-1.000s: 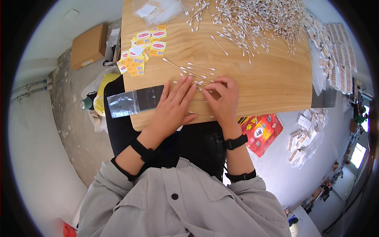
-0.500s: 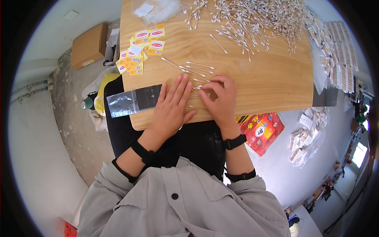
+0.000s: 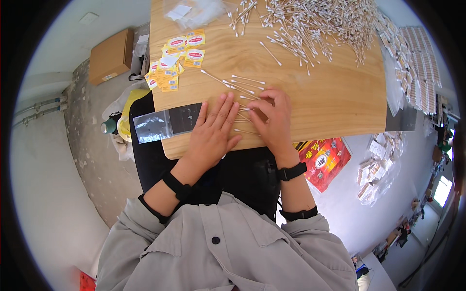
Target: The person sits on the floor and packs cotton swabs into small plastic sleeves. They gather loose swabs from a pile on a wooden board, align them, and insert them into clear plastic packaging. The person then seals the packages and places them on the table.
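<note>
My left hand [image 3: 213,128] lies flat near the front edge of the wooden table, fingers stretched out over some cotton swabs whose ends stick out beside it. Close on its right, my right hand [image 3: 273,119] is curled, thumb and forefinger pinching at the white tip of a cotton swab [image 3: 247,109]. Several loose cotton swabs [image 3: 242,88] lie just beyond my fingertips, and one cotton swab [image 3: 245,131] lies below my right thumb. A clear plastic bag [image 3: 153,127] rests on a dark strip left of my left hand, overhanging the table edge.
A big heap of cotton swabs [image 3: 330,29] covers the table's far right. Yellow-and-white label cards [image 3: 167,72] and clear bags [image 3: 194,12] lie at the far left. Bundled packs [image 3: 420,68] are stacked beyond the right edge. A red package [image 3: 323,162] sits below the table.
My right thumb and forefinger have shifted slightly along the cotton swabs, and their gap looks narrower. My left hand stays flat in place. The whole view has moved a little.
</note>
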Available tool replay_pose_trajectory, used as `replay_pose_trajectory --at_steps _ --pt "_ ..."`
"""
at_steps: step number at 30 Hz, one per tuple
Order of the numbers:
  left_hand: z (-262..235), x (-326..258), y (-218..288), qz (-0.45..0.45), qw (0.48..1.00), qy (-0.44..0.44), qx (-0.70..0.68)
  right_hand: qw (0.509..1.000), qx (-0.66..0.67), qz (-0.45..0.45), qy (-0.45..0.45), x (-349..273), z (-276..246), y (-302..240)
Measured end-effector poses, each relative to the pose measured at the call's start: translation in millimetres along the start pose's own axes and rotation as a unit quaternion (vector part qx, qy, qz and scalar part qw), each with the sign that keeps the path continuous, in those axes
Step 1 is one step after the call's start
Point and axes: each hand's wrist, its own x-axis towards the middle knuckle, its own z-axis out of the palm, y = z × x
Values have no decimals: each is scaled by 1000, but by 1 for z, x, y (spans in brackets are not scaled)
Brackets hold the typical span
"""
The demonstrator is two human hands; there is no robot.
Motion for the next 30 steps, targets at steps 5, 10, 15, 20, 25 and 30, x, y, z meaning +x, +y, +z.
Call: replay_pose_trajectory --at_steps 5,10,15,20,25,30 --pt "1 1 1 1 1000 9 10 999 -23 -32 0 -2 -7 3" --pt "5 13 8 -6 999 39 -16 997 46 43 40 -13 -16 9" --pt "21 47 14 -48 991 123 -33 960 145 183 155 -15 -14 2" --pt "10 45 7 -77 990 111 -38 977 78 152 127 -18 -9 6" --pt "8 16 6 -18 999 37 -22 996 41 63 39 -18 -13 3" --pt "11 15 11 -31 999 33 -9 998 23 49 44 -18 -8 11"
